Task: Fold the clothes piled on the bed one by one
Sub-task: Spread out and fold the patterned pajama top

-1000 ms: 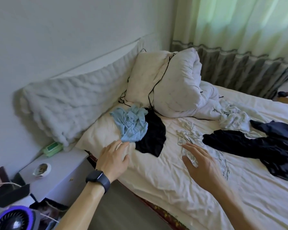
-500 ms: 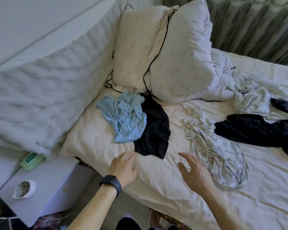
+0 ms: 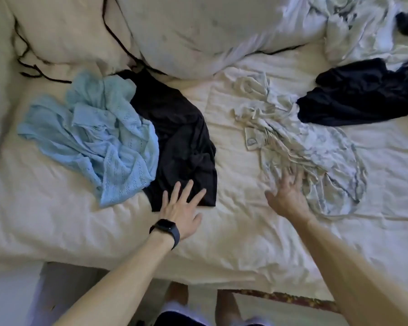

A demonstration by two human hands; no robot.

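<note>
Picking 1st item; nothing folded yet. Left hand (image 3: 181,208) flat on black garment (image 3: 179,128), fingers (image 3: 188,188) spread; right hand (image 3: 286,196) open at pale patterned garment (image 3: 304,147). Next, prob.: grip one, spread flat.

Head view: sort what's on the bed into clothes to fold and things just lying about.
To fold: blue top, black top, patterned garment, navy garment.
Lying about: pillow, black cord.
</note>
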